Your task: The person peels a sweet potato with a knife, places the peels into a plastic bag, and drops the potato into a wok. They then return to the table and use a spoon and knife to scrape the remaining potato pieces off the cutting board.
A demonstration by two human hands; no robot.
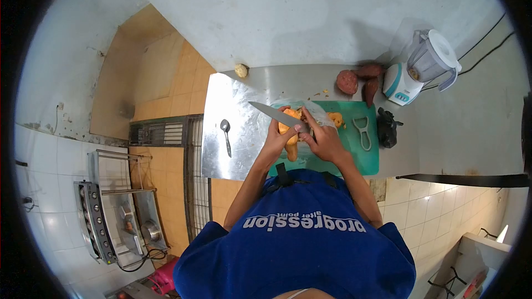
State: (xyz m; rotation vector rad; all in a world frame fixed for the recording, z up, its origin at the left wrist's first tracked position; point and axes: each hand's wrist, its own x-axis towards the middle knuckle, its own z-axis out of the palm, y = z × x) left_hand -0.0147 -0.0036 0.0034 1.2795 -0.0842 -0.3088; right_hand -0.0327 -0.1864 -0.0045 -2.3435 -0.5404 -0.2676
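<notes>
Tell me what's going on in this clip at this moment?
A person in a blue shirt stands at a steel counter, working over a green cutting board. The left hand grips a peeled orange sweet potato, while the right hand holds a knife against it. More orange pieces, a peeler, unpeeled sweet potatoes, a blender and a spoon lie around.

This is a kitchen, plain and working. A steel tabletop (238,149) stands against a white wall, bearing a green cutting board (363,158) at the centre, a blender (424,66) at two o'clock, a peeler (363,132) and a spoon (225,134). Unpeeled sweet potatoes (357,80) lie at one o'clock. A gas stove (119,213) sits at eight o'clock. White tiles line the lower walls, with tan tiles on the floor.
</notes>
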